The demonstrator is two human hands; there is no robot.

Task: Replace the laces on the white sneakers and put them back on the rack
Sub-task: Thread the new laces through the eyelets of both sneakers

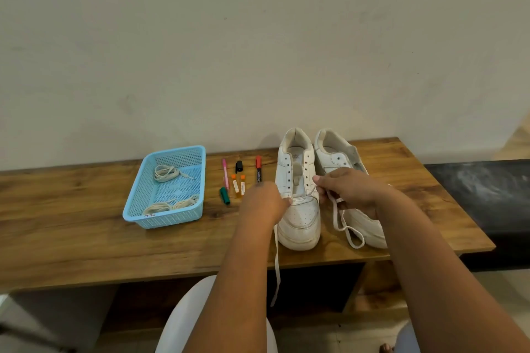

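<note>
A: We see two white sneakers side by side on the bench (86, 238), heels toward the wall. The left shoe (299, 209) has most of its eyelets bare, with a white lace (335, 218) through the lowest pair near the toe.

B: And our hands?

A: Our left hand (265, 203) is at the shoe's left side by the lowest eyelet, fingers curled. One end of the lace runs from under it, over the bench edge, and hangs down. We take it as pinching the lace, though the fingertips are blurred.

B: The right hand (348, 186)?

A: It pinches the other end of the lace between thumb and finger just beside the right-hand eyelets. The slack drops from it and loops on the bench between the two shoes.

B: The right shoe (370, 226)?

A: It lies behind our right hand, partly hidden. We cannot tell if it has a lace.

B: Anything else on the bench?

A: A blue basket (198, 180) stands well to the left, holding three coiled laces (165, 173), one at the back, two at the front. Between basket and shoes lie markers (258, 168): pink, red, green, two orange, and a black cap.
</note>
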